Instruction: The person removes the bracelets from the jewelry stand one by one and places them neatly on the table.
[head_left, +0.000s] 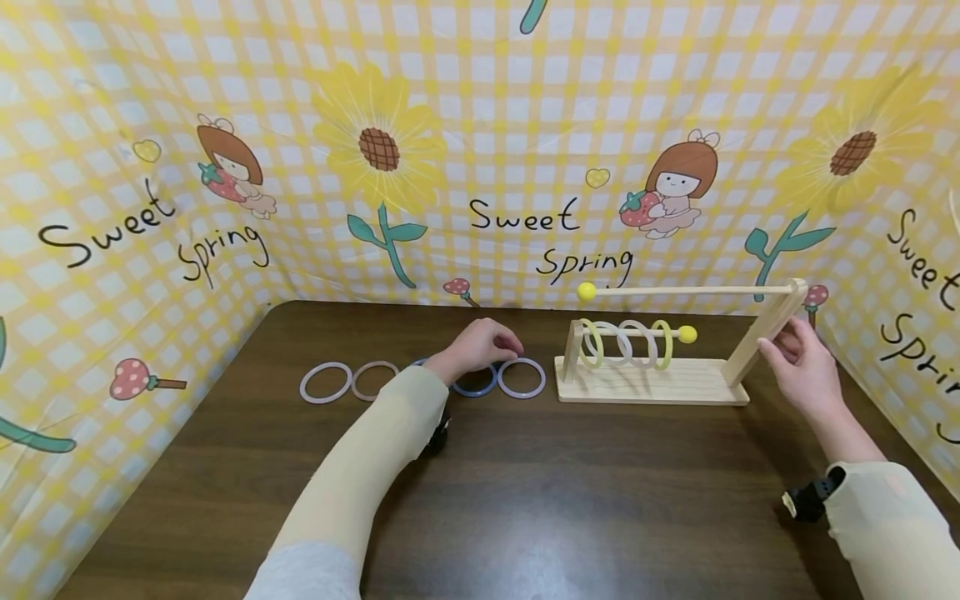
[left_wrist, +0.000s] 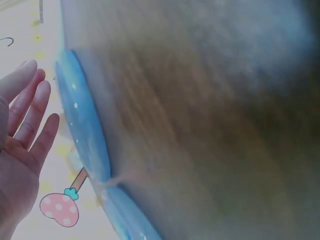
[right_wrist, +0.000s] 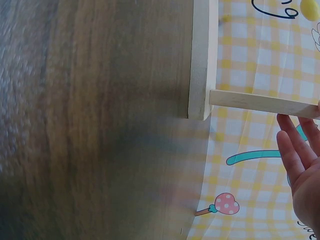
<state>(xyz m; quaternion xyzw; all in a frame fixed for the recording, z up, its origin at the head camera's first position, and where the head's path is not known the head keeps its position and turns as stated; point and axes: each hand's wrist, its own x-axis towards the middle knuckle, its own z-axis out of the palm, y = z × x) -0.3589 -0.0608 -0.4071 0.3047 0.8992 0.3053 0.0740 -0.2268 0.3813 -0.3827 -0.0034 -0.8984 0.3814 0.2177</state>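
My left hand point(head_left: 483, 343) hovers by the far side of the rightmost lilac ring point(head_left: 522, 397), with loosely bent fingers. In the left wrist view its fingers are spread apart with nothing between them, beside a blue ring point(left_wrist: 82, 117). At the right, my right hand point(head_left: 808, 367) holds the slanted post point(head_left: 767, 333) of a wooden ring stand point(head_left: 652, 387), thumb in front and fingers behind. The right wrist view shows its fingertips against the post's edge. Yellow and whitish rings hang on the stand's lower peg; the upper rod point(head_left: 690, 291) carries none.
Further left in the row lie a pale lilac ring point(head_left: 326, 402) and a pinkish ring point(head_left: 363, 393). My left forearm and hand partly cover the row's middle. A yellow checked cloth point(head_left: 510, 150) encloses the brown table point(head_left: 570, 492) at the back and sides.
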